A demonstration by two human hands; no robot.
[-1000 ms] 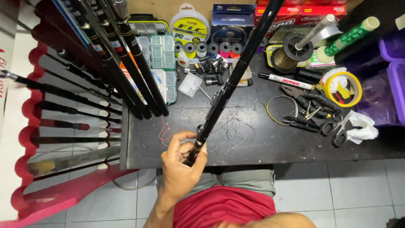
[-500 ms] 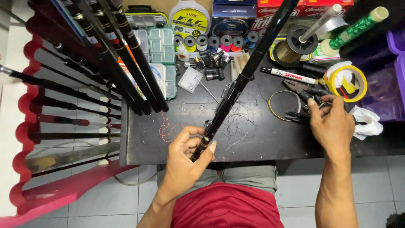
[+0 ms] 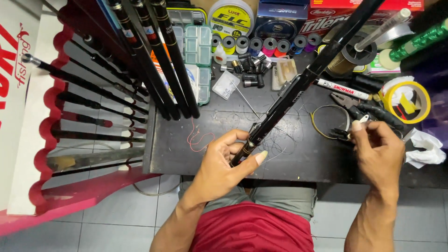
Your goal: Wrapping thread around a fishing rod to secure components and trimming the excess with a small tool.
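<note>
My left hand (image 3: 223, 164) grips the lower end of a long black fishing rod (image 3: 298, 88) that slants up to the right over a dark worktable (image 3: 186, 149). My right hand (image 3: 379, 150) hovers over the table's right side with thumb and fingers pinched on a small pale object, too small to identify. It sits just right of black-handled pliers (image 3: 359, 112) and a loop of yellow wire (image 3: 326, 122). Thin loose line lies on the table under the rod.
A red rack (image 3: 51, 116) at left holds several black rods; more rods lean across a clear tackle box (image 3: 196, 51). Line spools, small reels, a white marker (image 3: 343, 88), yellow tape roll (image 3: 405, 102), green thread spool (image 3: 420, 39) and white tissue (image 3: 427, 148) crowd the back and right.
My right hand came into view a second ago, reached the tools at the right, and has now drawn back toward me with something small pinched. The left hand still holds the rod.
</note>
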